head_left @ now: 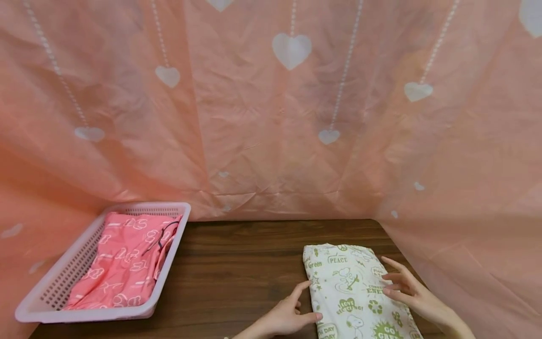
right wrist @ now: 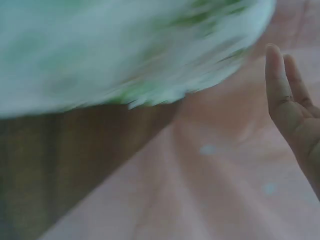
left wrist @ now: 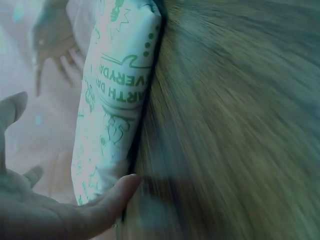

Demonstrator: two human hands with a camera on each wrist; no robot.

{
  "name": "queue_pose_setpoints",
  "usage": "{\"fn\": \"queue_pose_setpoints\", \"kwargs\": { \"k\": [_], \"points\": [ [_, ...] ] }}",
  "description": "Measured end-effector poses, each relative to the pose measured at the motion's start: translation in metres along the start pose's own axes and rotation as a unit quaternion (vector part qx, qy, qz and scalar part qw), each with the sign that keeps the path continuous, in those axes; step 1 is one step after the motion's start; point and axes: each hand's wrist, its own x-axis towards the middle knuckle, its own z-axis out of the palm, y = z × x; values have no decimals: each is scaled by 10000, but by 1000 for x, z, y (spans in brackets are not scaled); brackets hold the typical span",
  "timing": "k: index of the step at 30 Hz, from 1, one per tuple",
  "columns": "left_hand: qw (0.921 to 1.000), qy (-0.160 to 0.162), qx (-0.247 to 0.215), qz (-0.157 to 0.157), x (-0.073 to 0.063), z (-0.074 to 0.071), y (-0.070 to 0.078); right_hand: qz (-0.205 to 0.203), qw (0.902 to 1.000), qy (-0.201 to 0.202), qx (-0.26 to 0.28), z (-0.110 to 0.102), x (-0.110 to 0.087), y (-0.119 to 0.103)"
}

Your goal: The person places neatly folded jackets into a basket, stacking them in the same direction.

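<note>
A peach curtain [head_left: 254, 160], printed with white hearts, is hung behind a dark wood-grain table [head_left: 237, 268]. At the left, a pale lilac basket [head_left: 84, 315] is loaded with pink fabric [head_left: 123, 263] bearing white outline motifs. At the right, a folded white-and-green cloth [head_left: 355, 296] is laid on the table; "PEACE", "Green", "I LOVE RECYCLING!" and "GO GREEN" can be read. The left hand [head_left: 288, 314] is positioned at the cloth's left edge, released, index finger and thumb extended. The right hand [head_left: 417, 294] is positioned at the opposite edge, likewise released, fingers extended.
</note>
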Motion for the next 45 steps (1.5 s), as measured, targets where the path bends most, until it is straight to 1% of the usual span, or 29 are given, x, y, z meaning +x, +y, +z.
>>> {"fn": "queue_pose_setpoints", "kwargs": {
  "k": [2, 3, 4, 5, 7, 9, 10, 11, 13, 16, 18, 19, 20, 22, 24, 26, 27, 29, 31, 32, 33, 36, 39, 41, 43, 45],
  "points": [
    [9998, -122, 54, -120, 15, 4, -10, 339, 9989, -209, 265, -9, -6, 14],
    [9996, -233, -22, -181, 23, 6, -17, 419, 9978, -339, 391, -14, -9, 20],
    [9993, -297, -131, -201, 34, 9, -27, 497, 9964, -448, 528, -18, -12, 26],
    [9989, -345, -218, -210, 41, 11, -31, 568, 9948, -546, 641, -22, -14, 31],
    [9980, -457, -374, -205, 52, 15, -37, 655, 9918, -702, 846, -29, -19, 40],
    [9968, -558, -524, -246, 58, 18, -34, 654, 9880, -882, 1085, -35, -22, 48],
    [9970, -506, -549, -227, 58, 20, -29, 640, 9852, -1012, 1224, -38, -23, 52],
    [9970, -484, -564, -227, 54, 20, -19, 653, 9816, -1139, 1384, -40, -24, 55],
    [9962, -486, -649, -326, 50, 21, -8, 720, 9739, -1366, 1662, -43, -26, 61],
    [9963, -265, -781, -240, 43, 26, 7, 894, 9619, -1596, 2032, -45, -29, 67],
    [9957, -173, -867, -290, 41, 29, 12, 1031, 9526, -1687, 2311, -44, -29, 70],
    [9951, -92, -956, -238, 41, 31, 13, 1049, 9472, -1765, 2465, -44, -28, 72],
    [9946, -54, -1005, -251, 41, 32, 14, 1087, 9427, -1804, 2589, -43, -28, 74],
    [9934, -6, -1118, -270, 43, 35, 13, 1159, 9359, -1869, 2751, -43, -25, 77],
    [9906, -57, -1336, -276, 46, 37, 11, 1270, 9370, -1827, 2692, -42, -22, 79],
    [9854, -142, -1674, -281, 50, 40, 8, 1373, 9403, -1764, 2565, -42, -19, 80],
    [9819, -200, -1860, -280, 51, 42, 6, 1392, 9411, -1765, 2524, -42, -17, 81],
    [9728, -306, -2275, -319, 54, 45, 3, 1346, 9395, -1835, 2560, -40, -14, 83],
    [9647, -421, -2576, -346, 54, 48, 1, 1253, 9378, -1924, 2603, -37, -11, 84],
    [9620, -476, -2667, -352, 55, 49, 0, 1212, 9373, -1963, 2612, -35, -10, 85],
    [9599, -533, -2732, -345, 55, 50, -1, 1199, 9385, -1969, 2572, -32, -8, 84],
    [9538, -671, -2915, -278, 54, 53, -5, 1222, 9485, -1864, 2250, -23, -6, 81],
    [9512, -668, -3008, -179, 54, 55, -9, 1315, 9518, -1780, 2124, -16, -4, 81],
    [9521, -637, -2988, -151, 54, 56, -11, 1367, 9551, -1699, 2008, -14, -4, 83],
    [9571, -583, -2834, -147, 54, 56, -11, 1501, 9586, -1581, 1833, -13, -2, 89],
    [9643, -481, -2600, -119, 55, 55, -11, 1648, 9633, -1414, 1578, -13, 0, 95]
  ]
}}
